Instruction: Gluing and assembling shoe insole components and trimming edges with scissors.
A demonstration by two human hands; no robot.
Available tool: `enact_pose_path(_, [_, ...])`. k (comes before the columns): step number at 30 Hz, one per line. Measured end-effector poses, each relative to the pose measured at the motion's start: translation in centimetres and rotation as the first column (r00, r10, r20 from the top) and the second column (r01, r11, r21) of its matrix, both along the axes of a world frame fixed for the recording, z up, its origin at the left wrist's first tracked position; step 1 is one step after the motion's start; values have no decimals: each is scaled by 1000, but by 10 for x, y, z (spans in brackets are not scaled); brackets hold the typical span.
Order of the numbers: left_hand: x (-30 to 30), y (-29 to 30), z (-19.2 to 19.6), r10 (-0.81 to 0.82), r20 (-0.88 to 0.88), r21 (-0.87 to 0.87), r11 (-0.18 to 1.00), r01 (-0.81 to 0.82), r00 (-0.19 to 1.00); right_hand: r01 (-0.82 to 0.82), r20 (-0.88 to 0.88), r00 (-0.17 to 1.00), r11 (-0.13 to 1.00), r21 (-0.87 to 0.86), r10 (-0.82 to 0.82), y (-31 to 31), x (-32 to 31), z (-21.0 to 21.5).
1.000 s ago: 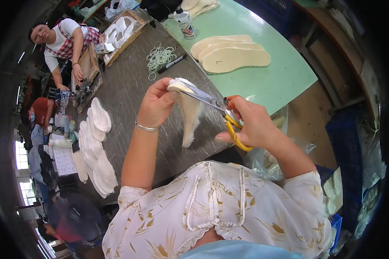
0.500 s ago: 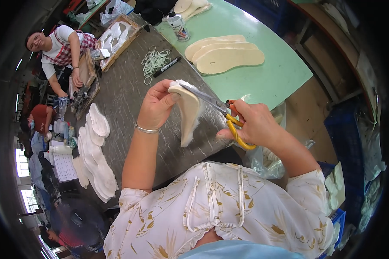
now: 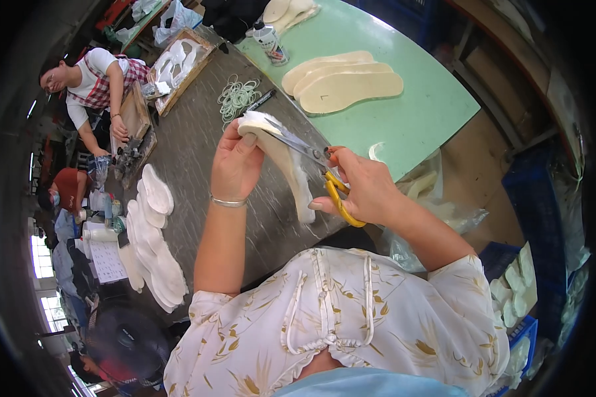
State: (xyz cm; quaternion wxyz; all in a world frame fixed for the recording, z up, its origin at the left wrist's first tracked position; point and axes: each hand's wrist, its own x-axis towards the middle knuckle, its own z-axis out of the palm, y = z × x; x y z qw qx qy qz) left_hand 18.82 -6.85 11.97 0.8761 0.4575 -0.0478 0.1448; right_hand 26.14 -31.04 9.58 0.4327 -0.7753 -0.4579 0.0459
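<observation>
My left hand point(image 3: 237, 165) pinches a cream insole point(image 3: 281, 157) with a white fluffy edge near its upper end, thumb on its face. The insole hangs tilted above the dark table, its lower end toward me. In my right hand point(image 3: 364, 185) is a pair of scissors point(image 3: 330, 173) with yellow-wrapped handles. Its blades lie along the insole's fluffy upper edge, pointing toward my left hand. Fingers and thumb sit in the handle loops. A thin white curved scrap point(image 3: 376, 152) lies beyond my right hand, at the green table's edge.
Cream insoles point(image 3: 351, 91) lie stacked on the green table point(image 3: 437, 109), near a spray bottle point(image 3: 270, 44). Rubber bands point(image 3: 237, 96) and a black marker point(image 3: 262, 100) rest on the dark table point(image 3: 192, 142). White fluffy insoles point(image 3: 153, 248) overlap at left. A co-worker point(image 3: 102, 86) stands far left.
My left hand has turned the insole, so its upper end sits farther left and its lower end farther right. The scissors and my right hand have shifted left along the edge.
</observation>
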Motion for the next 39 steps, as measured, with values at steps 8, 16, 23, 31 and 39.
enact_pose_path(8, [3,-1,-6,-21,19,-67,997,23,1000,-44,-66,997,999,-16,43,3,-1,12])
enact_pose_path(16, [4,-2,-5,15,8,-61,998,-15,1000,-62,-105,993,998,-26,59,2,1,8])
enact_pose_path(23, [3,15,45,139,-57,272,955,-119,989,195,-695,715,935,297,72,21,27,8])
enact_pose_path(31, [-4,1,38,524,286,934,37,-356,803,244,-735,574,781,574,361,97,38,48])
enact_pose_path(39, [-19,-8,-14,586,163,780,416,-468,794,133,-775,473,835,534,420,106,28,59])
